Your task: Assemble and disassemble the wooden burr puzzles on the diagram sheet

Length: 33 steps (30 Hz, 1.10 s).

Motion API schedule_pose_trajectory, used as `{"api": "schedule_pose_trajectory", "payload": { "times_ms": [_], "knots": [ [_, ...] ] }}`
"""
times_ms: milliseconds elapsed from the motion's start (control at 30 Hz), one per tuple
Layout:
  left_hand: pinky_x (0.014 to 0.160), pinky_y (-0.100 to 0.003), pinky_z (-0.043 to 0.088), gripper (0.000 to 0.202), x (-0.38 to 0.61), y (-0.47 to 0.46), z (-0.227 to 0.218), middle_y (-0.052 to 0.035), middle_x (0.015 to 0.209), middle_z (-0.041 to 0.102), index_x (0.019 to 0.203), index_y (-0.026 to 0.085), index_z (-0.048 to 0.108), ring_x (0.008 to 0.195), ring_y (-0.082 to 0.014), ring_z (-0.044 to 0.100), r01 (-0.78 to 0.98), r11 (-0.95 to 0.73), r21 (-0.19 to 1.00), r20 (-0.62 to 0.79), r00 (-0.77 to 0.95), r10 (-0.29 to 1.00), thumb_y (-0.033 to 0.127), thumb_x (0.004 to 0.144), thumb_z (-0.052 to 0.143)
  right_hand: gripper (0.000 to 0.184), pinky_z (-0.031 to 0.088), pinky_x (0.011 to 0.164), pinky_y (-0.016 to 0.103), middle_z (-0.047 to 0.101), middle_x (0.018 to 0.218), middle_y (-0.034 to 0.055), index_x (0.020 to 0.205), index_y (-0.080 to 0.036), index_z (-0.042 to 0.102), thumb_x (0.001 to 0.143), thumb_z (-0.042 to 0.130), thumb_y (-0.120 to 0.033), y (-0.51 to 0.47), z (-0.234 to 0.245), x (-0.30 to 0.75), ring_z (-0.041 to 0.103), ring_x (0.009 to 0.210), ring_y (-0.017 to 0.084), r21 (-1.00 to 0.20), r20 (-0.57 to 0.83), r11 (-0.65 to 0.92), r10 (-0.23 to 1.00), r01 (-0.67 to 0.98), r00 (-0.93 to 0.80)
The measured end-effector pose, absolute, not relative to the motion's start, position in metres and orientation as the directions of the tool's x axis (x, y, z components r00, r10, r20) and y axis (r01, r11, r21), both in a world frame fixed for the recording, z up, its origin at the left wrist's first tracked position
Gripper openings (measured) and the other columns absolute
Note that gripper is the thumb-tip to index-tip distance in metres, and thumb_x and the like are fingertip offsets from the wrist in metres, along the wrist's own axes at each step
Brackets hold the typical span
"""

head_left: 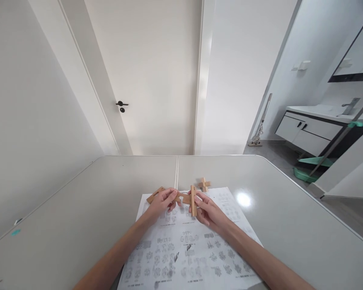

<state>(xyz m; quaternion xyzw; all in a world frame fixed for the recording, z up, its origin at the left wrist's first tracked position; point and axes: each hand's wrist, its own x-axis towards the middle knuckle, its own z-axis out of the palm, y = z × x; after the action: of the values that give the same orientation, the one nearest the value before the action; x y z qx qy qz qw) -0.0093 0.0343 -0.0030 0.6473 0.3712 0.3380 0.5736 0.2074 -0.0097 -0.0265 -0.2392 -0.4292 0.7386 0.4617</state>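
My left hand [162, 201] and my right hand [206, 210] meet over a printed instruction sheet [187, 249] on the grey table [78, 217]. Both pinch wooden puzzle pieces. The right hand's fingers close on an upright wooden bar [193, 200] crossed with a short horizontal piece [184, 197] that the left hand's fingertips hold. Another wooden bar [155, 194] lies under or behind the left hand. A small assembled wooden cross [204, 184] rests on the table just beyond the sheet, apart from both hands.
A white door with a black handle [121, 105] stands behind the table. To the right, a bathroom opens with a vanity cabinet [308, 131], a mop [260, 129] and a green dustpan and broom [308, 169]. A seam [176, 171] splits the tabletop.
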Motion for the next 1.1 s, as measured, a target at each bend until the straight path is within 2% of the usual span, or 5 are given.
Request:
{"api": "schedule_pose_trajectory", "payload": {
  "times_ms": [267,367,567,767,1100],
  "knots": [
    [0.049,-0.022,0.036,0.042,-0.018,0.042,-0.007,-0.0026,0.079,0.069,0.09,0.019,0.057,0.047,-0.0073,0.042,0.152,-0.138,0.979,0.082,0.33,0.94,0.059,0.096,0.05,0.04,0.019,0.036,0.021,0.068,0.071,-0.0026,0.115,-0.026,0.058,0.09,0.065,-0.057,-0.009,-0.024,0.216,0.024,0.029,0.001,-0.848,0.054,-0.148,0.931,-0.508,-0.361],
    [0.049,-0.024,0.04,0.041,-0.013,0.039,-0.012,-0.0038,0.081,0.072,0.091,0.02,0.057,0.048,-0.0111,0.051,0.309,-0.175,0.935,0.132,0.155,0.979,0.06,0.095,0.049,0.036,0.03,0.041,0.022,0.068,0.07,-0.0015,0.1,-0.023,0.058,0.089,0.067,-0.056,-0.007,-0.027,0.21,0.038,0.035,0.005,-0.886,0.033,-0.107,0.956,-0.451,-0.291],
    [0.064,-0.027,0.043,0.025,-0.007,0.031,-0.019,0.0021,0.07,0.072,0.093,0.025,0.064,0.062,-0.0165,0.063,0.757,-0.338,0.559,0.351,0.154,0.924,0.044,0.097,0.049,0.039,0.042,0.047,0.026,0.058,0.06,-0.0048,0.09,-0.021,0.053,0.087,0.066,-0.059,-0.009,-0.034,0.196,0.054,0.044,0.013,-0.988,0.017,-0.008,0.987,-0.155,-0.159],
    [0.053,-0.026,0.032,0.021,-0.011,0.03,-0.03,0.0064,0.051,0.058,0.102,0.024,0.063,0.046,-0.0153,0.053,0.688,-0.486,0.539,0.289,0.391,0.874,0.041,0.095,0.054,0.052,0.046,0.045,0.029,0.064,0.075,-0.0028,0.128,-0.026,0.047,0.087,0.066,-0.052,-0.009,-0.048,0.197,0.058,0.044,0.016,-0.987,0.119,0.124,0.992,0.104,-0.049],
    [0.066,-0.029,0.043,0.019,-0.009,0.025,-0.029,0.0015,0.068,0.06,0.104,0.023,0.063,0.065,-0.0184,0.059,0.667,-0.573,0.477,0.411,0.407,0.816,0.038,0.092,0.059,0.043,0.051,0.048,0.034,0.065,0.116,0.0129,0.115,-0.024,0.063,0.085,0.068,-0.055,-0.001,-0.062,0.197,0.06,0.057,0.018,-0.975,0.173,0.167,0.985,0.149,0.028]
  ]
}}
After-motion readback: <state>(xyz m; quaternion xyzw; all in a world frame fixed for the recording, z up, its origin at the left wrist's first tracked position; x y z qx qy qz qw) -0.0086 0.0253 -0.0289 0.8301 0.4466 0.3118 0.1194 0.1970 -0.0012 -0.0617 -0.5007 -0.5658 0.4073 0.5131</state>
